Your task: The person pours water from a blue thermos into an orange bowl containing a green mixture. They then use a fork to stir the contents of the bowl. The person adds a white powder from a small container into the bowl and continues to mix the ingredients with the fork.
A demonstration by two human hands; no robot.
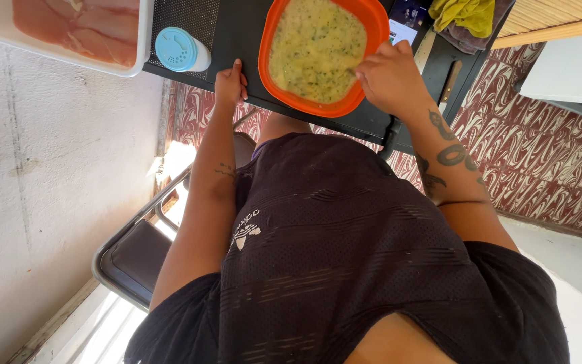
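Head view: looking down own chest to a black table (237, 34); both arms reach up to it.
Bowl: orange bowl (272, 77) at the table's near edge, straight ahead of the torso, nearly full of yellow mix w/ green flecks (314, 47).
R hand: right hand (389, 77) at the bowl's right rim, touching it, fingers bunched closed. Something thin may run from them into the mix, but can't tell what they grip.
L hand: left hand (230, 84) on the table's near edge, left of the bowl and not touching it. Fingers curled down over the edge, gripping it.
Step, my read: looks like working the mix at the rim.
Doing it well: bowl is full and sits right at the edge over the lap, so keep strokes short and low. L hand would steady more on the bowl's rim than on the table. Push the bowl further in if there's room.
Nearby: shaker w/ blue lid (176, 48) just beside L hand. White tray (141, 40) of raw pink meat slices (75, 27) far left, partly off-frame.
Behind bowl: phone (405, 20) near R hand, so splash risk. Yellow cloth (463, 13) further right.
R edge: wood-handled tool (449, 81), prob. a knife, close to R forearm; mind the elbow.
Below: folding chair (136, 249), red-white patterned floor (540, 155).
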